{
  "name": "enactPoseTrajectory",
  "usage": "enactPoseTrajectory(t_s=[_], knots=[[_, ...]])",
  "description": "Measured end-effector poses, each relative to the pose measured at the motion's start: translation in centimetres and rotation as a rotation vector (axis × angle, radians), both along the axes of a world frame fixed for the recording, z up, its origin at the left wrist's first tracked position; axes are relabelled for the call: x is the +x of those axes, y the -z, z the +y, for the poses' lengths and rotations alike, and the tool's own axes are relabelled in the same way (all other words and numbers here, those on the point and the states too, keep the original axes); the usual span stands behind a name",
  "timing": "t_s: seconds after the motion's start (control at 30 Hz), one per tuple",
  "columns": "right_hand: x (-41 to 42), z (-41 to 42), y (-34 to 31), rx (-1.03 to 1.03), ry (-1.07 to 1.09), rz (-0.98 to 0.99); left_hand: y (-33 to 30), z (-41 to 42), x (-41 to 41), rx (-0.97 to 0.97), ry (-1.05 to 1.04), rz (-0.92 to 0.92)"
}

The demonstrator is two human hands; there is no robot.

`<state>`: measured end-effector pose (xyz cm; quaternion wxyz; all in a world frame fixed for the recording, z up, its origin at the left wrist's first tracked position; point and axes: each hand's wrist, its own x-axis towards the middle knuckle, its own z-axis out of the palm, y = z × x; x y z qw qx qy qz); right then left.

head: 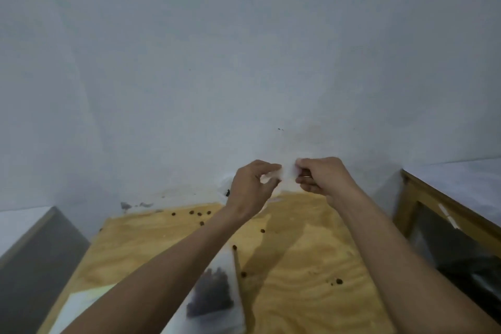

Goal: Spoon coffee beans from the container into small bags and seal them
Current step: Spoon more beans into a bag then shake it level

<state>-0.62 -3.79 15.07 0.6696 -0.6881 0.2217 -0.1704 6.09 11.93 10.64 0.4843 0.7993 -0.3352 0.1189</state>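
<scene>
My left hand (253,187) and my right hand (322,175) are raised together above the far edge of the wooden table (298,266). Between their pinched fingertips they hold a small clear bag (287,173), pale and hard to make out against the white wall. Nearer to me, under my left forearm, lies a clear bag holding dark coffee beans (212,295), with a thin wooden stick (238,276) along its right side. Loose coffee beans (199,214) are scattered over the tabletop.
A white wall (244,62) rises right behind the table. A grey panel (35,266) stands at the left. At the right is a wooden-framed piece with a dark glass front (447,238). White sheets (81,304) lie at the table's near left.
</scene>
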Motion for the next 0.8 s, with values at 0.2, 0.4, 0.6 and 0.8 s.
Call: enactPoseTrajectory(t_s=[0.2, 0.4, 0.6, 0.8], knots=[[2.7, 3.2, 1.3, -0.103, -0.1, -0.099, -1.0, 3.8, -0.2, 0.053, 0.075, 0.146], [3.7, 4.7, 2.1, -0.121, -0.262, -0.126, -1.4, 4.8, 1.4, -0.107, 0.095, 0.344], [4.1, 4.3, 3.1, -0.104, -0.301, -0.14, -0.7, 4.5, 2.4, -0.118, 0.064, 0.383], [4.5, 4.5, 4.1, -0.181, -0.263, -0.11, 0.8, 3.1, 2.7, -0.224, -0.119, 0.337]])
